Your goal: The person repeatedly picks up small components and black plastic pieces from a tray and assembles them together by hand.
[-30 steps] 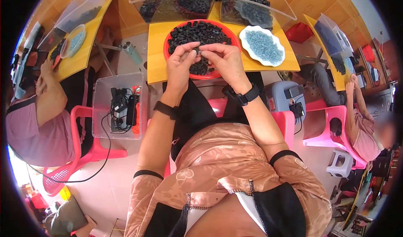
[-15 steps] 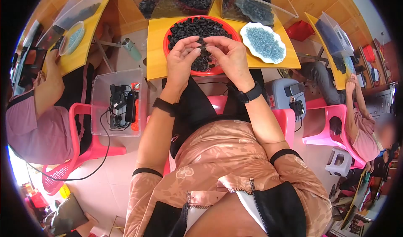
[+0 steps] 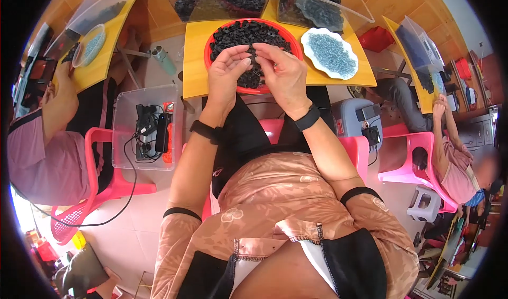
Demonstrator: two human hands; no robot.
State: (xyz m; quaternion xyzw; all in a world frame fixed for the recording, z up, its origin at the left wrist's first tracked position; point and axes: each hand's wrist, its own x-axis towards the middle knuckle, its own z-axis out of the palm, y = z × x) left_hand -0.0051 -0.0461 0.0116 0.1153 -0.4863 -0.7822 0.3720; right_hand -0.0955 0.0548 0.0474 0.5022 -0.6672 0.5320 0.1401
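Observation:
Both hands are raised over a red basin heaped with small black parts. My left hand is closed, thumb against the curled fingers. Close beside it, my right hand is pinched, thumb and fingertips together. The fingertips of the two hands nearly meet above the black parts. Whatever sits in them is too small and too dark against the heap to make out. Right of the basin, a white scalloped plate bears many small clear bluish pieces.
Clear bins of black parts stand along the back of the yellow table. A plastic box with cables is on the floor at left. Co-workers sit at yellow tables on both sides, a person at left and another at right.
My right hand has turned slightly and its fingertips have come closer to my left hand's. The whole view has shifted a little. The basin and plate stay in place.

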